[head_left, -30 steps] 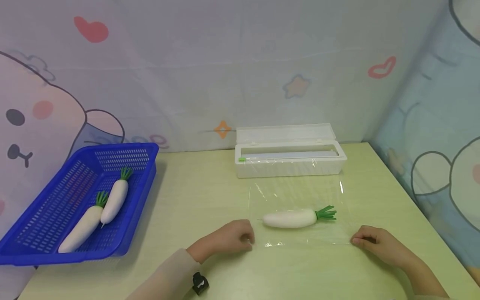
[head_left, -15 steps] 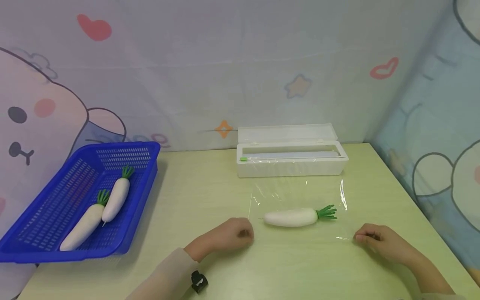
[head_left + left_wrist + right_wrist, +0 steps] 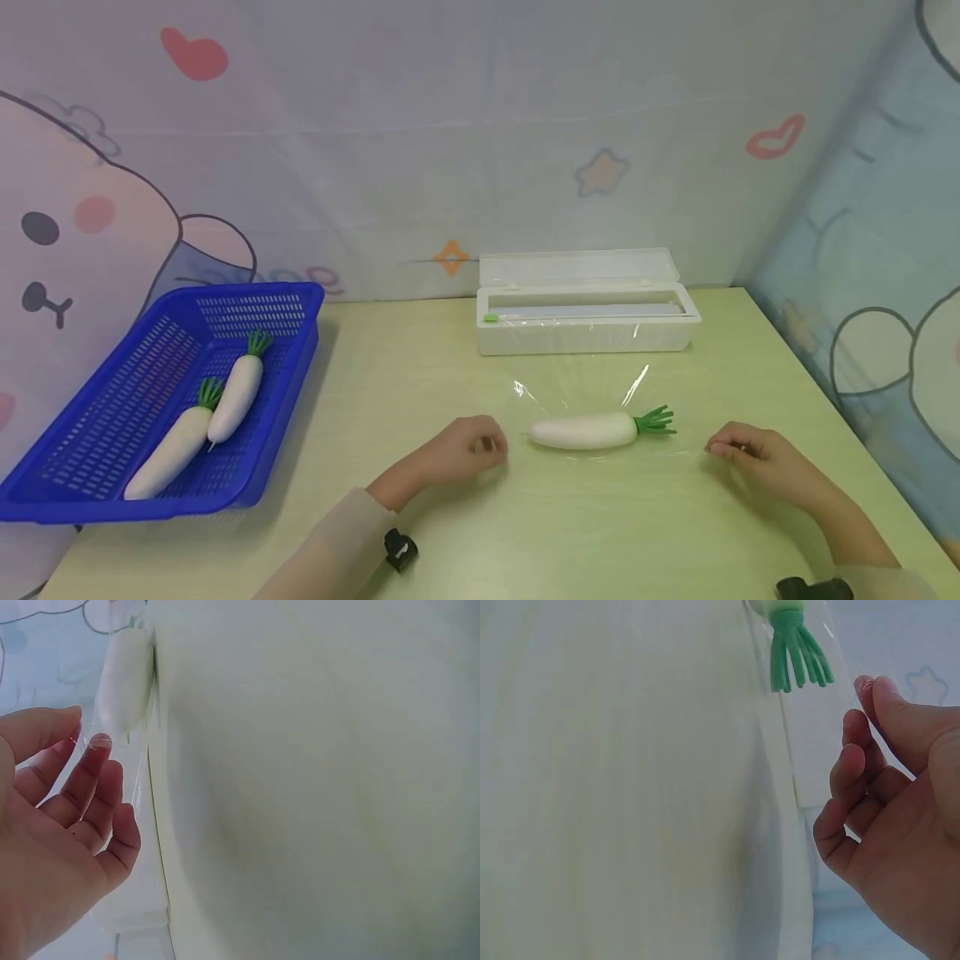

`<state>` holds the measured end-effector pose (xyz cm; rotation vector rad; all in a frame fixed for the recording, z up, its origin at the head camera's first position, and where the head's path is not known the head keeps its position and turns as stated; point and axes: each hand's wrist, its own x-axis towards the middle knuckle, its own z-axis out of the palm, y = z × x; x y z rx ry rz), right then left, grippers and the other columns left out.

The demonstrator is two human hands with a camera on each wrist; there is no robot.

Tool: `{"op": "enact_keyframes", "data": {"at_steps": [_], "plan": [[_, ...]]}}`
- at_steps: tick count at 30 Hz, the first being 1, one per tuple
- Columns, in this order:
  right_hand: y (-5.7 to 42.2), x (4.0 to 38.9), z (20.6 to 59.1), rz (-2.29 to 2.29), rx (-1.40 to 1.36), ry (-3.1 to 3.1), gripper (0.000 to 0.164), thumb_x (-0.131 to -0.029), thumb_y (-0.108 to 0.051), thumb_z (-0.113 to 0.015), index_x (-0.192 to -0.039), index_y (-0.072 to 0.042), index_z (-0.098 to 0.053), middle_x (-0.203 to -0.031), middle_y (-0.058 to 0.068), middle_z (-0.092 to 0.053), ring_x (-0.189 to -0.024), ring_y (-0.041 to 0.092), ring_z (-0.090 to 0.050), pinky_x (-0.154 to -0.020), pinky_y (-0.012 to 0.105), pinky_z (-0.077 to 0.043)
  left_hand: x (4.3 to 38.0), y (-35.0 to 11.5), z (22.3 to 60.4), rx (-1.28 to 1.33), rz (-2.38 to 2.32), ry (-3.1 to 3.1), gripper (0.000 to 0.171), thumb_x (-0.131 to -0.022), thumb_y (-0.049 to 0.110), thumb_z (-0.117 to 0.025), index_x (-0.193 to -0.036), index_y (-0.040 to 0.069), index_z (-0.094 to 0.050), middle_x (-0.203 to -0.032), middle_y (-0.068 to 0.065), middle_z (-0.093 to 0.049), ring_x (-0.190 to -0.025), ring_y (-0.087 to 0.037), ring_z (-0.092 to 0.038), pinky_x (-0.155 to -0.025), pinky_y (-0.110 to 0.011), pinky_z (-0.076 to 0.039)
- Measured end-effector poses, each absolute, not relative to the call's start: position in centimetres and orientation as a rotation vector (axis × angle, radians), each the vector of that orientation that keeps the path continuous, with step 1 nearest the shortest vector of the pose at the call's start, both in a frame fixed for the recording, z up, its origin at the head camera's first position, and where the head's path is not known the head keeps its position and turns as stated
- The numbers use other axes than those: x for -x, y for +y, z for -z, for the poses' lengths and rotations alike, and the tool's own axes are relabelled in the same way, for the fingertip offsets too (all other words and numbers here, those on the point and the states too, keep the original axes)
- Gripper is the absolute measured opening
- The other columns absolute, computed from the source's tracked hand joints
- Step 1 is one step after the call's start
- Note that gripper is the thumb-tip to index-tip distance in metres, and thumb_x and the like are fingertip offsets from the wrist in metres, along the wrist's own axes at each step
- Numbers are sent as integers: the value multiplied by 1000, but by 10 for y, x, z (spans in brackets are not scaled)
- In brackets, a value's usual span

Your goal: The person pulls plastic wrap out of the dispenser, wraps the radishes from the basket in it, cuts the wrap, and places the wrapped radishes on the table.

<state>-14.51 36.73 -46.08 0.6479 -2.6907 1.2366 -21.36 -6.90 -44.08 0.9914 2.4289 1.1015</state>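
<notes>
- Evidently the white radish [image 3: 583, 432] in front of me is at the centre of this work; it lies sideways on the desk [image 3: 420, 367], between my hands, its green leaves [image 3: 655, 422] toward my right.
- Clear film [image 3: 637, 383] runs from the box to both my hands, meeting the radish on the way; I cannot tell for certain whether it passes over or under it.
- My left hand [image 3: 467, 452] pinches one near corner of that film between thumb and fingertip, the other fingers loosely bent.
- My right hand [image 3: 761, 458] pinches the other corner the same way, just beyond the leaf tips.
- I judge the step to be stretching the sheet about the radish; the next move seems to call for an even pull and both corners held level, lest the film crease or cling to itself.
- Behind the radish stands the white box [image 3: 588, 337], its lid [image 3: 577, 268] raised and a green slider [image 3: 491, 317] at its left end.
- Well apart on my left, a blue basket [image 3: 90, 511] holds two more radishes [image 3: 236, 400].
</notes>
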Motion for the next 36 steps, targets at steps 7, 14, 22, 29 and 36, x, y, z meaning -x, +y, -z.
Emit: {"op": "enact_keyframes", "data": {"at_steps": [7, 14, 22, 29, 36], "plan": [[368, 157, 450, -1344, -675, -2618, 11, -94, 6, -53, -96, 2, -63, -94, -6, -64, -85, 3, -57, -72, 13, -45, 225, -69, 437, -898, -1212, 2405, 6, -94, 13, -61, -94, 11, -66, -95, 3, -64, -91, -14, -54, -76, -27, -44], [366, 171, 446, -1334, -540, -2628, 15, -98, -5, -52, -99, 5, -63, -94, -16, -64, -87, -3, -57, -74, 9, -45, 235, -66, 438, -832, -1294, 2393, 10, -95, 15, -59, -95, 9, -67, -94, 0, -65, -91, -12, -56, -80, -31, -45], [363, 187, 451, -1229, -405, -2663, 22, -100, -12, -52, -101, 6, -65, -83, -13, -62, -76, 4, -55, -67, 15, -45, 244, -57, 445, -656, -1432, 2391, 11, -93, 12, -62, -95, 2, -68, -89, -4, -67, -80, -10, -56, -73, -27, -47], [361, 197, 458, -1133, -264, -2817, 25, -100, -15, -53, -106, 5, -66, -92, 10, -68, -77, -1, -55, -68, 20, -48, 249, -51, 451, -521, -1408, 2430, 10, -91, 10, -62, -94, 2, -67, -83, -3, -65, -73, -12, -55, -63, -25, -46], [356, 200, 460, -1065, -207, -2922, 30, -99, -23, -55, -105, 4, -68, -95, 11, -68, -78, 4, -53, -68, 24, -47, 250, -47, 453, -469, -1348, 2468, 10, -89, 8, -63, -92, 0, -68, -79, -4, -64, -66, -11, -55, -58, -23, -47]]}}
